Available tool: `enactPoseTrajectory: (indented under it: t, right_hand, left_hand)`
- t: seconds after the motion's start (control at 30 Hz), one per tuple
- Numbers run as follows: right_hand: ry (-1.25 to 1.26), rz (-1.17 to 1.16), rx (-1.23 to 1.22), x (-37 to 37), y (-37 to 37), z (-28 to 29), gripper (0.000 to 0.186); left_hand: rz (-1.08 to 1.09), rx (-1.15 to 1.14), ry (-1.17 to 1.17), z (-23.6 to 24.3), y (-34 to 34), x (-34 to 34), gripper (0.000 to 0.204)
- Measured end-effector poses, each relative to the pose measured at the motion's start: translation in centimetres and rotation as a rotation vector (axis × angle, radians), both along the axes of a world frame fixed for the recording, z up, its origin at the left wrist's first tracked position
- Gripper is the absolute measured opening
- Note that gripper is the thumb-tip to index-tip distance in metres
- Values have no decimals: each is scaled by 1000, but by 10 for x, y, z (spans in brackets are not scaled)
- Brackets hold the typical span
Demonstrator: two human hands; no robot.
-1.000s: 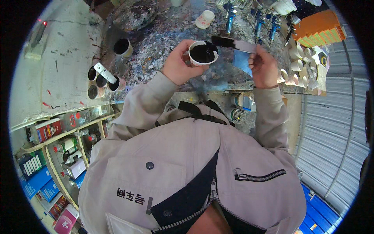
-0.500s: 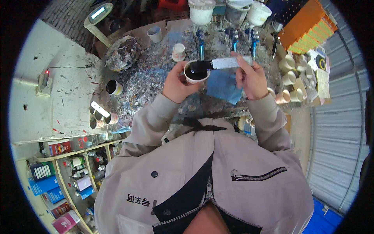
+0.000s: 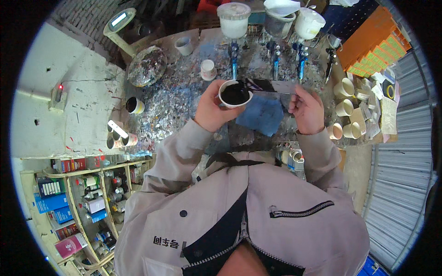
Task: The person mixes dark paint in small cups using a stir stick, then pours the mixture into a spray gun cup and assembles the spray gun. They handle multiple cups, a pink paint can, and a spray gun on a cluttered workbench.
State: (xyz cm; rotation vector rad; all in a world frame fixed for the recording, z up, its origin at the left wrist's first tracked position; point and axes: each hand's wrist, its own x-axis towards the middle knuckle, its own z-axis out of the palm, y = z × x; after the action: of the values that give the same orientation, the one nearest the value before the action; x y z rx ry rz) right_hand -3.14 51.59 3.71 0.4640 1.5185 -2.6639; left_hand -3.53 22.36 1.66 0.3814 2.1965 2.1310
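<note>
My left hand [image 3: 212,106] is wrapped round a white paper cup [image 3: 236,105] filled with black paint [image 3: 234,93]. In my right hand [image 3: 307,108] is the end of a flat pale mixing stick [image 3: 284,86], pinched between thumb and fingers. The stick lies sideways, its other end coated in black and at the cup's rim. Below the stick a blue cloth [image 3: 261,116] lies on the paint-spattered bench. A small white cup [image 3: 208,70] stands just beyond my left hand.
Several spray guns with white cups [image 3: 234,20] hang along the far edge. A digital scale [image 3: 147,66] with a spattered pan stands far left. Paint-stained cups [image 3: 131,139] are at the left, several empty paper cups [image 3: 344,108] at the right. Orange boxes [image 3: 368,41] stack behind them.
My right hand has moved slightly right and down with the stick. The stick's black end has shifted from inside the cup to its right rim. My left hand still holds the cup.
</note>
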Motion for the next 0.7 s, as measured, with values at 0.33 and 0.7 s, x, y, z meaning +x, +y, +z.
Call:
enactPoseTrajectory:
  t: [0.33, 0.7]
  right_hand:
    - [-6, -284, -223, 45, 98, 5, 13]
    - [16, -500, -184, 128, 142, 17, 15]
  left_hand:
    - [-36, -75, 239, 81, 14, -94, 67]
    - [109, -647, 578, 123, 47, -288, 60]
